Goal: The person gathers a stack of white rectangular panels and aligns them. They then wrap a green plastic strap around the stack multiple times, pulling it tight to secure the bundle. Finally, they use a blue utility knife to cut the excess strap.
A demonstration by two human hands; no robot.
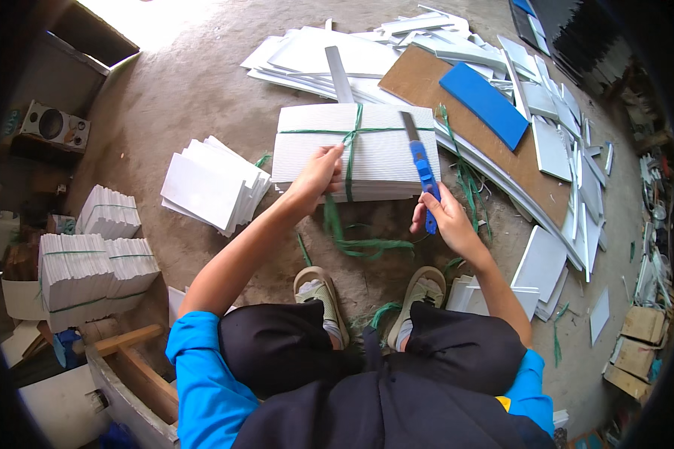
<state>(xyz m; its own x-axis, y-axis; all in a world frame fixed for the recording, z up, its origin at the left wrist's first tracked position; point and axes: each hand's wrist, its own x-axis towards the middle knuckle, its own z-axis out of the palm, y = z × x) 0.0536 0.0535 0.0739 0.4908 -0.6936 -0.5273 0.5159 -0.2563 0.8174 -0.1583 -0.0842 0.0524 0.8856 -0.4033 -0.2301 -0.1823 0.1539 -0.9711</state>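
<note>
A stack of white ribbed sheets [307, 150] lies in front of me, bound crosswise with green twine [350, 168]. My left hand [318, 178] is closed at the near left of the stack, its fingers pinching the twine close to the crossing. A loose tail of twine hangs below that hand toward the floor. My right hand [448, 215] grips a blue utility knife [424, 173]. Its blade is extended and points away from me over the stack's right end.
Smaller white sheets [202, 183] lie left of the stack. Beyond it spread white offcuts [314, 52], a brown board [517, 172] and a blue panel [484, 105]. Tied bundles [75, 269] stand at far left, near a wooden frame [138, 374]. Green twine scraps litter the floor.
</note>
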